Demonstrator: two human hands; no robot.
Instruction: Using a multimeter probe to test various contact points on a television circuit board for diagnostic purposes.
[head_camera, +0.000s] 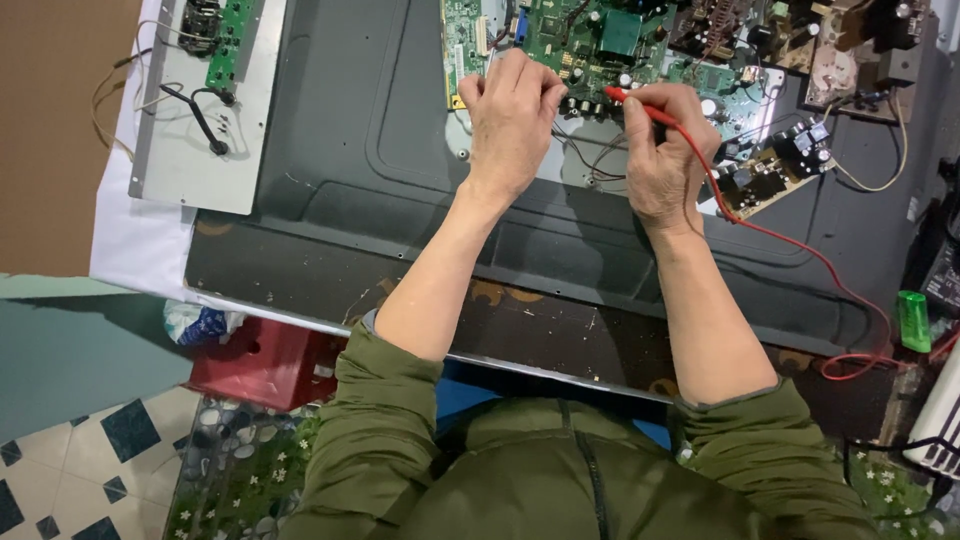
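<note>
My right hand (668, 150) pinches a red test probe (632, 105) whose tip touches the green circuit board (590, 40). A red lead (790, 245) runs from the probe down to the right. My left hand (512, 115) is curled at the board's lower edge, fingers closed; whether it holds a black probe is hidden, though thin black wires (585, 155) trail below it. The board sits on the dark metal back panel (400, 170) of a flat screen lying on the bench.
A grey metal plate (185, 150) with a small green board (232, 40) and black cable lies at left. Brown power boards (780, 170) sit at right. A green lighter (913, 320) lies at the far right. Below the bench stands a red stool (265, 365) on tiled floor.
</note>
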